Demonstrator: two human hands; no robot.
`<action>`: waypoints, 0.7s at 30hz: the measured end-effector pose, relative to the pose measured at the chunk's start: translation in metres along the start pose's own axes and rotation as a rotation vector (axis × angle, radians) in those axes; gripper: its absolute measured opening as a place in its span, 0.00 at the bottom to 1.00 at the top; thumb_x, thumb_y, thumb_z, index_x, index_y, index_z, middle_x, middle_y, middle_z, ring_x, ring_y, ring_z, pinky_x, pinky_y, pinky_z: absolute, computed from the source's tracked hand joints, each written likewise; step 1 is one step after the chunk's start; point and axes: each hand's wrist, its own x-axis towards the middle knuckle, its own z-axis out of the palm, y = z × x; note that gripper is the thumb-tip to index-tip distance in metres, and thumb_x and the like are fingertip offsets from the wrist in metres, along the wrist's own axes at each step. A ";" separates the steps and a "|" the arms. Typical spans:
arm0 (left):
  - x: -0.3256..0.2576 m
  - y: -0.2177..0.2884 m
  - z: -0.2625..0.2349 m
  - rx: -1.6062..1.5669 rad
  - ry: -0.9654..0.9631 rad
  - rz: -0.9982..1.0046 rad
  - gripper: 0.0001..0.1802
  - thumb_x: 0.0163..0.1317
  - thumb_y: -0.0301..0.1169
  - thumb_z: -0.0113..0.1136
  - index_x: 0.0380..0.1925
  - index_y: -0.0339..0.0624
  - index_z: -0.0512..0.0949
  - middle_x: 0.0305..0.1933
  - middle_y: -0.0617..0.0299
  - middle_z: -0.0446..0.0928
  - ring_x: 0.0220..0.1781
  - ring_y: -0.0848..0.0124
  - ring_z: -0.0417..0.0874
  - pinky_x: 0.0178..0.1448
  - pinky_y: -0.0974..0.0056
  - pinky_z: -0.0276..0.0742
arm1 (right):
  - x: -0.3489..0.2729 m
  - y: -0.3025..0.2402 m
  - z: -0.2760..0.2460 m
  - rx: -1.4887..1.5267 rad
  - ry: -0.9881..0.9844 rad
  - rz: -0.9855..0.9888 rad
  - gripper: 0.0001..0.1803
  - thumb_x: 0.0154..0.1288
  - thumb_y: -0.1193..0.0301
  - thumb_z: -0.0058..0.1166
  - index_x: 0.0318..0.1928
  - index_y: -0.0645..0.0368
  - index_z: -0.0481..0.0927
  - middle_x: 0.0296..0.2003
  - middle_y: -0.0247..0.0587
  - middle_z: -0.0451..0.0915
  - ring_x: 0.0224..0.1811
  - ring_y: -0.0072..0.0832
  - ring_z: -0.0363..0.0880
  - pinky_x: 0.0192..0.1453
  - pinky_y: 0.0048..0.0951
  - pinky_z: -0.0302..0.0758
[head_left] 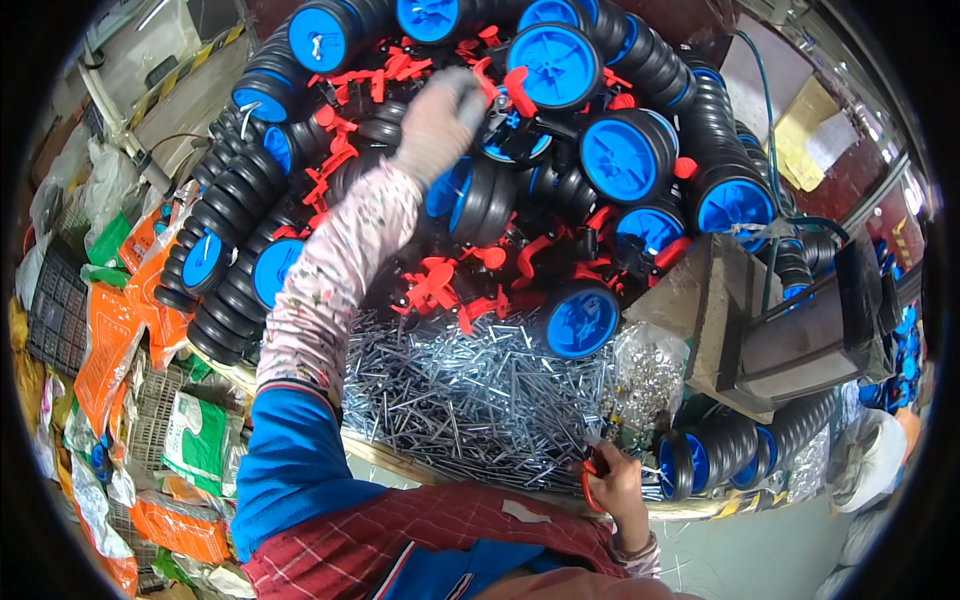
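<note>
Among blue-hubbed wheels [553,66], left hand [438,122], red parts [432,286]

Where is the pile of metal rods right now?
In the head view, the metal rods lie below centre, up and left of the right hand.

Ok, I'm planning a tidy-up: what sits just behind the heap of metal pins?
Just behind the metal pins lie red plastic parts and a blue-hubbed black wheel. What lies beneath those is covered and cannot be seen.
</note>
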 end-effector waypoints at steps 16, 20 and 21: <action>0.044 -0.054 0.025 0.588 -0.332 -0.004 0.25 0.66 0.51 0.55 0.57 0.50 0.76 0.49 0.49 0.83 0.51 0.47 0.82 0.57 0.50 0.74 | -0.078 0.034 -0.043 0.171 0.121 0.413 0.27 0.43 0.75 0.78 0.48 0.58 0.82 0.22 0.30 0.71 0.26 0.18 0.66 0.32 0.22 0.69; 0.029 -0.083 0.008 0.400 -0.461 0.128 0.29 0.70 0.48 0.54 0.66 0.46 0.68 0.60 0.46 0.77 0.61 0.51 0.78 0.64 0.56 0.71 | -0.125 0.073 -0.071 0.482 0.480 0.339 0.25 0.50 0.71 0.75 0.48 0.64 0.81 0.27 0.27 0.73 0.27 0.15 0.69 0.30 0.20 0.69; 0.005 -0.022 0.011 0.177 -0.435 0.001 0.25 0.73 0.40 0.51 0.66 0.42 0.68 0.61 0.48 0.77 0.62 0.58 0.78 0.65 0.59 0.71 | -0.129 0.068 -0.085 0.369 0.663 0.349 0.22 0.54 0.67 0.72 0.46 0.64 0.80 0.27 0.28 0.73 0.25 0.14 0.69 0.28 0.19 0.67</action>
